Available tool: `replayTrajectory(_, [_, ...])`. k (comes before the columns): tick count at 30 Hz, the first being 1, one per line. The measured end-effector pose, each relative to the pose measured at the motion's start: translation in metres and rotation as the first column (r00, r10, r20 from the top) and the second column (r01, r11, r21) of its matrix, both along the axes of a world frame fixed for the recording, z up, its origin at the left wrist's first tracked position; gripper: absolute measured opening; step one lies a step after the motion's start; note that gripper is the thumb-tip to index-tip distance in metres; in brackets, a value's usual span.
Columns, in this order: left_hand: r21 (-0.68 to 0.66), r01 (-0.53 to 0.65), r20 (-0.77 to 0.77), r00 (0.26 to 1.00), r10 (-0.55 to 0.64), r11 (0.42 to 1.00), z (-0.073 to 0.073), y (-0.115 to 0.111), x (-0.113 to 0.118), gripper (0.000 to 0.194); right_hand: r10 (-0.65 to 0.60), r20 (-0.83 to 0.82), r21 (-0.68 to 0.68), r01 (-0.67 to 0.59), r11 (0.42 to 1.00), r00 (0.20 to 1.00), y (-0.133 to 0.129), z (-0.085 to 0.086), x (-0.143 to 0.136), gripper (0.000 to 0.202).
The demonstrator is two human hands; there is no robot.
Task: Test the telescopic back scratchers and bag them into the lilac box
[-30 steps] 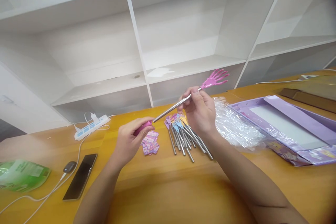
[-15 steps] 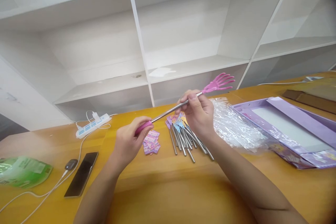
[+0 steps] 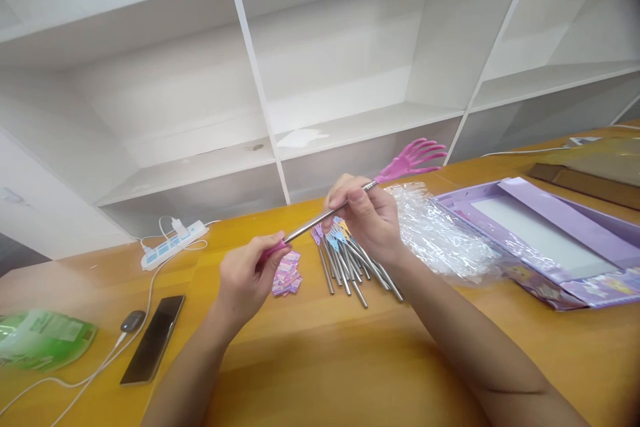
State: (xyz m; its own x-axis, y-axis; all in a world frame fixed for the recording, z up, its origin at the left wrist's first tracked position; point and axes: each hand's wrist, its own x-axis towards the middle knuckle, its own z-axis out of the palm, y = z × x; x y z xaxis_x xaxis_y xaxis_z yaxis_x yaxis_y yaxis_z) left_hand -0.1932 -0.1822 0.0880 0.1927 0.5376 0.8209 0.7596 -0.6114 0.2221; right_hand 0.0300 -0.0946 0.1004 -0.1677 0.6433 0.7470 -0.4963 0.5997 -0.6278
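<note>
while the left hand (image 3: 250, 273) grips low, the right (image 3: 364, 213) tilts

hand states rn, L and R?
Left hand: closed on the pink handle.
Right hand: closed around the metal rod, just below the pink claw.

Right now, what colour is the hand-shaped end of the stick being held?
The hand-shaped end is pink, seen best in the head view.

Setting: indoor workroom, exact type unclear | wooden worktop (image 3: 310, 360) | white shelving (image 3: 340, 73) | power strip (image 3: 175, 245)
</note>
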Motion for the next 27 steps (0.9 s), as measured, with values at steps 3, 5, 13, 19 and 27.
replayTrajectory(3, [-0.009, -0.012, 0.009, 1.000, 0.012, 1.000, -0.001, -0.001, 0.003, 0.012, 0.057, 0.019, -0.015, -0.057, 0.998, 0.998, 0.000, -0.002, -0.004, 0.038])
replayTrajectory(5, [-0.010, -0.023, 0.006, 1.000, 0.023, 1.000, -0.001, -0.002, 0.004, 0.013, 0.102, 0.008, -0.018, -0.102, 0.995, 0.995, -0.001, -0.005, -0.008, 0.037])
replayTrajectory(13, [-0.034, -0.063, -0.020, 0.998, 0.063, 0.997, 0.001, -0.006, 0.005, 0.011, 0.145, 0.016, -0.056, -0.143, 0.988, 0.989, -0.004, -0.011, -0.016, 0.041])
replayTrajectory(19, [-0.040, -0.055, -0.014, 0.998, 0.055, 0.998, 0.002, -0.008, 0.006, 0.007, 0.245, 0.038, -0.026, -0.244, 0.969, 0.969, -0.010, -0.017, -0.029, 0.041])
replayTrajectory(27, [-0.088, -0.018, 0.019, 1.000, 0.020, 0.996, 0.002, -0.011, 0.012, 0.002, 0.217, 0.038, 0.003, -0.217, 0.976, 0.975, -0.019, -0.029, -0.047, 0.041])
